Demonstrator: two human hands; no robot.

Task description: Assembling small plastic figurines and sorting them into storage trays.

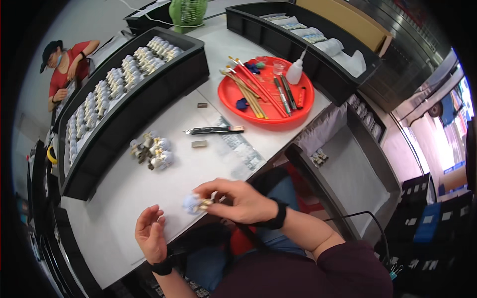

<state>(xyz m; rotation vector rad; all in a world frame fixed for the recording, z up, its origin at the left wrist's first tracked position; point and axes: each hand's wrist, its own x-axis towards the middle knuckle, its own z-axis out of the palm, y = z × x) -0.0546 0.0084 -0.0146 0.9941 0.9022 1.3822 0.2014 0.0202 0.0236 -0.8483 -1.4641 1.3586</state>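
White table [119, 213]: it spreads under both hands, and from my station I see its near edge run slantwise below them.
Black crate [149, 94]: far left on the table, lined with rows of small pale pieces [116, 82].
Red tray [224, 99]: well beyond the right hand, carrying brushes [248, 97], pens [282, 95] and a white squeeze bottle [295, 73].
Right forearm [310, 231]: I have it entering from the lower right, slanting up and leftward, with a black band at the wrist.
Right hand [243, 201]: raised over the table's near edge, back of the hand upward, fingers pointing left.
Left hand [151, 238]: upright at the near edge, wrist low, fingertips up, leaning toward the right hand yet apart from it.
Loose cluster [161, 151]: more pale pieces, on the table beyond both hands.
Pale blue-and-white piece [191, 203]: between the two hands, at the right fingertips.
Right fingers: I read thumb and forefinger clamped on that piece.
Left fingers: loosely curled, thumb near the fingertips, a slight gap between, just short of the piece.
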